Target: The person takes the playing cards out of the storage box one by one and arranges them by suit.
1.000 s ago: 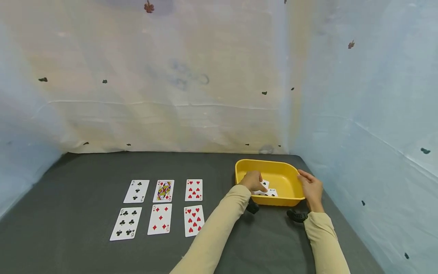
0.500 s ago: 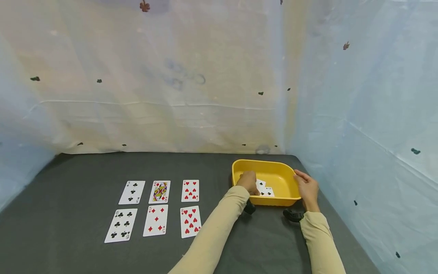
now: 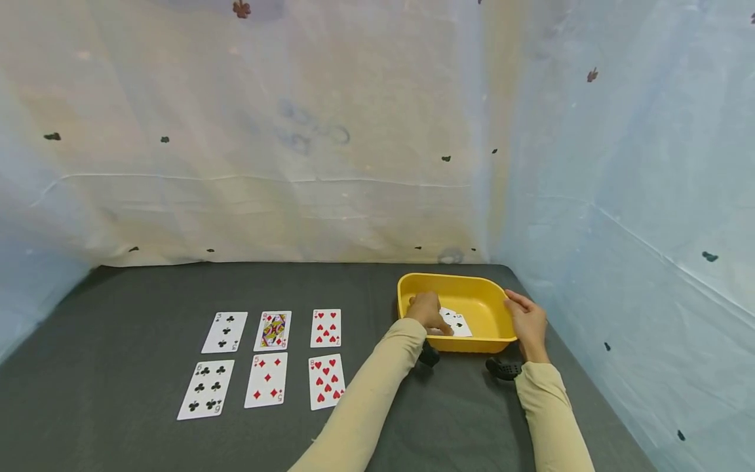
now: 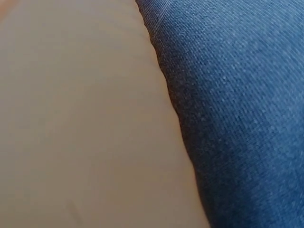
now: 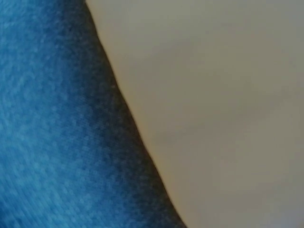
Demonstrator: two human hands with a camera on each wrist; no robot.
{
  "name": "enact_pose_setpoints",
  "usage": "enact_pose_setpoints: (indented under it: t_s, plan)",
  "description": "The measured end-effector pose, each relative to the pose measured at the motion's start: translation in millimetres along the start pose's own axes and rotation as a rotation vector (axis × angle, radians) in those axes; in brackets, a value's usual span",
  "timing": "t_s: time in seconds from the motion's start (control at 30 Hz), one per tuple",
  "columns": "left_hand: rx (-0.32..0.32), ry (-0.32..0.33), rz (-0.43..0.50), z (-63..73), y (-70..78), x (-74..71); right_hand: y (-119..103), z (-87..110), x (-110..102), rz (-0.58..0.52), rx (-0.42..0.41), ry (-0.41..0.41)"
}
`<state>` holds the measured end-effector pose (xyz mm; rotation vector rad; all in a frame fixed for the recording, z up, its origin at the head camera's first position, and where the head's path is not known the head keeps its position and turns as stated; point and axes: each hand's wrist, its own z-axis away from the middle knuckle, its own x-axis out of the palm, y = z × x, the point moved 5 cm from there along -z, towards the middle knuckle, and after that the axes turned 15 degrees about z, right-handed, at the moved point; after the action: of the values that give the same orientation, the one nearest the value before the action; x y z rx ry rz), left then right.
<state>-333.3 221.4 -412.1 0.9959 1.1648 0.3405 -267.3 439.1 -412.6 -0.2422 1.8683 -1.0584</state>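
In the head view, my left hand [image 3: 428, 311] reaches into the left part of a yellow plastic tray [image 3: 493, 342]. Its bent fingers touch white playing cards [image 3: 457, 326] with black pips on the tray's floor. The hand covers part of these cards, so whether it pinches one is hidden. My right hand [image 3: 529, 326] grips the tray's right rim. The left wrist view shows only a beige sleeve [image 4: 85, 114] and blue denim [image 4: 242, 104]. Sleeve and denim also fill the right wrist view, with no hand visible.
Left of the tray, face-up cards lie in two rows on the dark table. The back row holds a three of clubs [image 3: 225, 332], queen of diamonds [image 3: 273, 330] and seven of hearts [image 3: 326, 328]. In front lie a six of clubs [image 3: 206, 389], five of diamonds [image 3: 266, 379] and eight of hearts [image 3: 327, 381].
My left hand curled over the cards in the tray, and its fingers now reach right again. The tray's visible cards lie closer together. My right hand keeps its grip. The view has shifted slightly.
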Motion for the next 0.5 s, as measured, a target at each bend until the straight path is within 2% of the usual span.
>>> enact_pose_setpoints:
  t_s: [0.1,0.17,0.5]
  plan:
    - [0.001,-0.014,-0.03,-1.1,-0.3,0.5,-0.5,-0.2,0.4,-0.004,0.0,0.001]
    - [-0.011,-0.016,-0.019,-1.3,-1.1,0.3,-0.8,-0.5,0.8,-0.004,0.001,0.001]
    - [-0.065,-0.017,0.117,-2.2,-4.5,0.6,0.0,-0.2,0.5,-0.004,0.011,-0.009]
